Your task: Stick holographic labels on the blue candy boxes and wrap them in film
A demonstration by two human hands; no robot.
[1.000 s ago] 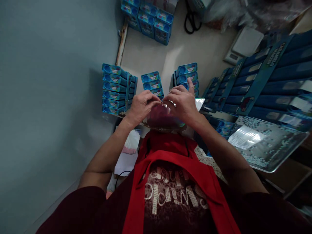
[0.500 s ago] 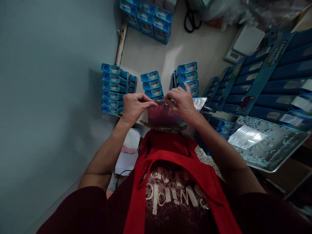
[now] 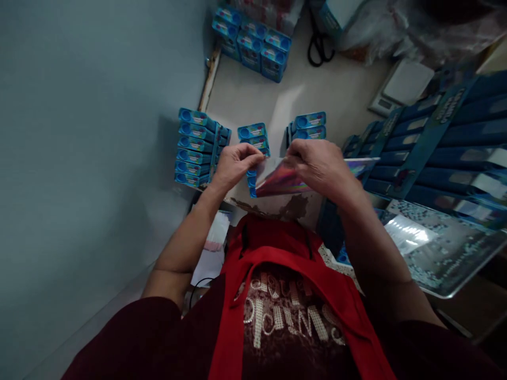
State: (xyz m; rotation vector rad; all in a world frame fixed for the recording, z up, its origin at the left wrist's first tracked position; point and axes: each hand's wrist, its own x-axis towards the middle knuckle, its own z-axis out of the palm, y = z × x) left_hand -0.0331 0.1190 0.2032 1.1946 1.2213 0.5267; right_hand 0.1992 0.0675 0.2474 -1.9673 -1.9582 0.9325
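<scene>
I'm drawing my right hand [image 3: 322,166] away to the right, so my hands are sitting wider apart than a moment ago, and the shiny film [image 3: 279,182] is no longer hanging down between them but slanting sideways, with its far end showing beyond my right wrist. My right fingers are clamping onto the film; my left hand [image 3: 233,168] is keeping thumb and finger together at its left corner (I can't tell whether any film is actually between them). The film is hovering over the near edge of the tabletop [image 3: 253,92], just nearer than the middle stack of blue boxes [image 3: 252,132], while the left stack [image 3: 192,142] and the right stack [image 3: 311,120] are standing to either side. As I'm judging it, this shift is spreading the film out, and that loose lower edge is risking a crease.
</scene>
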